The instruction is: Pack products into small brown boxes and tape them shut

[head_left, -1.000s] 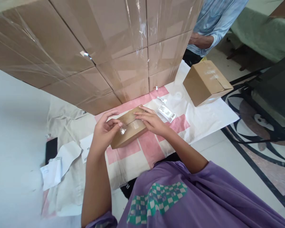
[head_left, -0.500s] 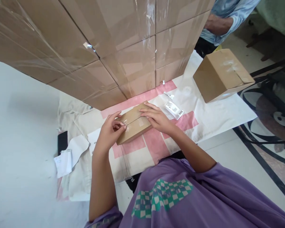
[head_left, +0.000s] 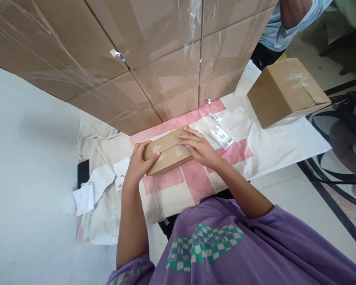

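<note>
A small flat cardboard box (head_left: 169, 154) lies on the table in front of me, with clear tape across its top near the left end. My left hand (head_left: 140, 162) grips that left end, thumb on the top face and fingers at the far edge. Over the right end, my right hand (head_left: 200, 148) rests with its fingers stretched flat on the top. Just right of the box sits a white plastic device (head_left: 221, 137), with a crumpled clear-and-white scrap (head_left: 215, 118) beyond it.
Large taped cartons (head_left: 166, 75) rise like a wall behind the box. A closed carton (head_left: 287, 95) stands at the table's right end, near another person's sleeve (head_left: 280, 33). On the left lie white papers (head_left: 99, 184) and a black flat object (head_left: 83, 173).
My left fingers have opened out from a pinch near the tape to a wider grip on the box's left end. My right hand stays on the box. The whole view has shifted slightly.
</note>
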A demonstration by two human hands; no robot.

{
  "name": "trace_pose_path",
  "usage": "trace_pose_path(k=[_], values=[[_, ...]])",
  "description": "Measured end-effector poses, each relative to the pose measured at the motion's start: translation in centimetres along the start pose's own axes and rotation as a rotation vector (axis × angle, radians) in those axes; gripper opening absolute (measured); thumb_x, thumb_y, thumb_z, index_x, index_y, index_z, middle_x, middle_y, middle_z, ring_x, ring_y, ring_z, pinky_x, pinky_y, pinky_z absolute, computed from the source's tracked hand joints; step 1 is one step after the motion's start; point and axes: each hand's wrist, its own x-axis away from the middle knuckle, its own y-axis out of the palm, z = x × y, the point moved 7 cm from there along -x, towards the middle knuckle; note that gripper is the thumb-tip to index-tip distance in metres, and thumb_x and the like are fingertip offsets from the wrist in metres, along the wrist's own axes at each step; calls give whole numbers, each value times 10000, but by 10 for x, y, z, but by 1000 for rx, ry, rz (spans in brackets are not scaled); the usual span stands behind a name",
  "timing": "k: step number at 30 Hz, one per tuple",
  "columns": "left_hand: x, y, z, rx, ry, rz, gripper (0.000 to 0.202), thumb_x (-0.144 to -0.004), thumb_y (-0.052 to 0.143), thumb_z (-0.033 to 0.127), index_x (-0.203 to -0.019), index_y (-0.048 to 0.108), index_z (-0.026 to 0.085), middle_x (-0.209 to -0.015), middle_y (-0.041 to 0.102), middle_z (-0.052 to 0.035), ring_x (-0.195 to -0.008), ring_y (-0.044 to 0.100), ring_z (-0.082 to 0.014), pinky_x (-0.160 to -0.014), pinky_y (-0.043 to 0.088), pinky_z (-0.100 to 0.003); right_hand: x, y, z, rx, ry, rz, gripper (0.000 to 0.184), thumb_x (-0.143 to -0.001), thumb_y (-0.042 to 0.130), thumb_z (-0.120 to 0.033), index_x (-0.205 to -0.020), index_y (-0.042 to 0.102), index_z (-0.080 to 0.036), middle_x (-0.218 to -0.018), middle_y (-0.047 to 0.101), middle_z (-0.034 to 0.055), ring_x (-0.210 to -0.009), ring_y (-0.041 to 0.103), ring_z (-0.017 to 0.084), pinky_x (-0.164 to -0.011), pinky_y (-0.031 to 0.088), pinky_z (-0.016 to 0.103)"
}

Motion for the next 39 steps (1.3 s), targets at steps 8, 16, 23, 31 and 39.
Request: trace_pose_path(k=[8,16,23,31,39], values=[[-1,3,-6,70,-76,67,474,-816,729,508,-1205,611,264,-1232,520,-54,-1220,544,-261,-1092,428,-414,0,0,-2,11,15,22,358,-1002,422,-150,-1173,709,-278,-1365,677,29,-1489,393,258,-1203,374,573],[4,2,-3,57,-95,-17,564,-766,778,510,-1222,562,258,-1234,493,-54,-1217,528,-270,-1064,433,-404,-4,-1,-4,18,26,6,328,-1009,436,-188,-1155,717,-273,-1349,690,34,-1478,410,282,-1184,388,609],[3,6,-10,228,-160,157,237,-836,694,399,-1021,655,256,-1106,556,-16,-1073,579,-215,-995,444,-345,-5,2,-3,-14,14,23,310,-1013,451,-196,-1154,712,-286,-1343,692,25,-1479,406,282,-1191,382,615],[6,3,-20,224,-91,244,269,-919,584,451,-1042,680,231,-1106,620,-41,-1115,592,-221,-1041,434,-360,-4,-30,23,-404,195,157,393,-960,606,-362,-1349,569,-313,-1449,597,60,-1378,535,273,-1096,516,501],[5,6,-22,243,-82,246,303,-914,591,456,-1055,703,212,-1116,649,-57,-1131,597,-229,-1061,426,-367,-42,-126,175,458,577,302,354,-792,697,-320,-1098,643,-151,-1162,669,178,-1034,642,329,-884,547,476]])
